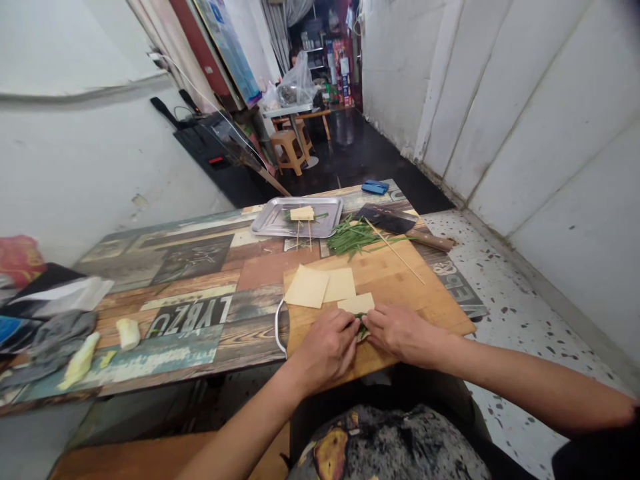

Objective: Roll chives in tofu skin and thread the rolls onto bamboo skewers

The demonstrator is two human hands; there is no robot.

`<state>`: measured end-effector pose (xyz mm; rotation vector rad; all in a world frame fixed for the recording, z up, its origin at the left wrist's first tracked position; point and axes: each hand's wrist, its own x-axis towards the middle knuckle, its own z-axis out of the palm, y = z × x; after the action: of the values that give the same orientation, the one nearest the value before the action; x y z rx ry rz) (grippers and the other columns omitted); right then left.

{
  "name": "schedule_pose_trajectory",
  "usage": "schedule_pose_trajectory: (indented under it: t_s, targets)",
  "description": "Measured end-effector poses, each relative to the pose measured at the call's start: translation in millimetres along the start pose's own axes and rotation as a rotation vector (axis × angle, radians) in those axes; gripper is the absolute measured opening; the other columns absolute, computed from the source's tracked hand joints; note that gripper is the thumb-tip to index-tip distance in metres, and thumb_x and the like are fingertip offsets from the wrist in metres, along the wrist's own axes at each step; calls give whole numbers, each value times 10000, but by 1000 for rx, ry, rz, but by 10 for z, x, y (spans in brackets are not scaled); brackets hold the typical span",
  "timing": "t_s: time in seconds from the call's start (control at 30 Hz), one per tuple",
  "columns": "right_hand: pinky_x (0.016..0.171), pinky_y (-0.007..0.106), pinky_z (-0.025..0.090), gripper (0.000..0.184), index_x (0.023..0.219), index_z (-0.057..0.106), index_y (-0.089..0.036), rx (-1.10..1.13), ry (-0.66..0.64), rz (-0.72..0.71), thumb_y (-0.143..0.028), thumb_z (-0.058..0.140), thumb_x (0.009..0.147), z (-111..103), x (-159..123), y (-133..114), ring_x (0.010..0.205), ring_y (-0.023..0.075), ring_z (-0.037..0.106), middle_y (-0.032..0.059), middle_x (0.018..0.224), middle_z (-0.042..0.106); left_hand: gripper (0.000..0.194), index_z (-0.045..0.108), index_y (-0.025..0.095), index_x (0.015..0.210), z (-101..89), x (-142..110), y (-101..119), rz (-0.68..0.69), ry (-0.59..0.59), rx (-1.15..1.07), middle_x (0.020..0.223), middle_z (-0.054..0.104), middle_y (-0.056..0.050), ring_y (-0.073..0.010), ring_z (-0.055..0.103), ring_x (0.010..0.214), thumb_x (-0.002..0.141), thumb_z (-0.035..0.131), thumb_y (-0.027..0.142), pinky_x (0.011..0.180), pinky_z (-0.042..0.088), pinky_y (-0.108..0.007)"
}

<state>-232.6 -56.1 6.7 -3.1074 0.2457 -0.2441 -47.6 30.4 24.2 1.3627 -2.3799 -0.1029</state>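
On a wooden cutting board [425,303], both my hands pinch the near part of a pale yellow tofu sheet [356,304] folded over green chives [363,327]. My left hand [327,343] closes on the left end and my right hand [403,333] on the right end, so the fingers partly hide the bundle. Two more flat tofu sheets [306,287] overlap just beyond my left hand. A pile of chives [350,235] lies at the board's far edge. One thin wooden skewer [400,257] slants across the board to its right.
A metal tray [265,217] holds a skewered tofu roll [302,213]. A cleaver [387,219] lies behind the board, its handle over the table's right side. Farther back is a blue object [375,187]. Grey cloth [55,347] and pale vegetable pieces [129,333] lie left.
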Motion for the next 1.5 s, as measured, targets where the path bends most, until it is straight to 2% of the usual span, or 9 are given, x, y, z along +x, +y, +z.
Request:
schedule_pose_trajectory:
  t_s: [0.13, 0.23, 0.4, 0.53, 0.67, 0.8, 1.1, 1.3, 1.5]
  targets:
    - [625, 316, 385, 213, 867, 620, -120, 51, -5, 37, -163, 433, 959, -13, 12, 17, 711, 174, 477, 65, 816, 585, 311, 620, 98, 1078, 3, -44, -6, 0, 7, -32, 998, 617, -138, -230, 541, 906, 875, 584, 331, 806, 490, -378]
    - [622, 265, 390, 262, 830, 640, -135, 229, 32, 171, -200, 432, 975, -65, 14, 42, 699, 142, 511, 51, 799, 601, 199, 651, 119, 1024, 72, -57, -47, -1, 100, -47, 955, 651, -108, -189, 554, 847, 921, 519, 225, 749, 474, -328]
    - [649, 220, 415, 197, 818, 680, -145, 573, 174, 296, -173, 518, 927, -60, 13, 95, 715, 125, 572, 49, 812, 642, 131, 730, 214, 862, 161, -48, -58, -222, 218, -146, 848, 692, -47, -180, 577, 831, 878, 601, 202, 739, 420, -331]
    - [679, 236, 427, 202, 809, 681, -136, 647, 157, 395, -128, 504, 903, -69, 60, 107, 735, 141, 575, 59, 815, 640, 90, 733, 223, 851, 214, -59, -71, -361, 270, -273, 752, 675, -12, -150, 568, 735, 835, 655, 182, 679, 421, -285]
    - [709, 254, 422, 158, 832, 687, -132, 626, 79, 487, -120, 533, 866, -131, 131, 138, 769, 163, 586, 71, 824, 654, 232, 652, 180, 1110, 220, -81, -122, -180, 295, -159, 775, 655, -27, -151, 542, 724, 894, 566, 167, 675, 408, -281]
    - [723, 259, 415, 180, 873, 696, -130, 622, -19, 498, -106, 520, 847, -212, 184, 185, 808, 183, 605, 86, 866, 681, 266, 617, 176, 1138, 166, -88, -144, 11, 270, 25, 739, 617, -26, -151, 506, 704, 936, 454, 119, 661, 355, -285]
    - [701, 233, 404, 237, 914, 706, -134, 681, -6, 426, -60, 508, 809, -241, 211, 233, 786, 166, 610, 68, 863, 697, 223, 630, 176, 1080, 144, -69, -110, -3, 177, 56, 882, 628, -60, -149, 517, 751, 945, 452, 168, 656, 411, -280]
    - [639, 208, 377, 209, 763, 719, -145, 734, 23, 476, -40, 538, 758, -162, 227, 269, 692, 131, 581, 22, 753, 689, 148, 653, 204, 994, 187, -61, -85, -16, 321, 173, 1077, 608, -85, -197, 548, 964, 928, 527, 248, 802, 431, -347]
    - [617, 205, 357, 224, 750, 729, -147, 726, -60, 454, -38, 533, 743, -150, 252, 326, 672, 121, 572, 16, 726, 687, 119, 617, 162, 975, 199, -42, -76, 46, 214, 157, 888, 675, -36, -187, 546, 906, 936, 505, 158, 817, 392, -354]
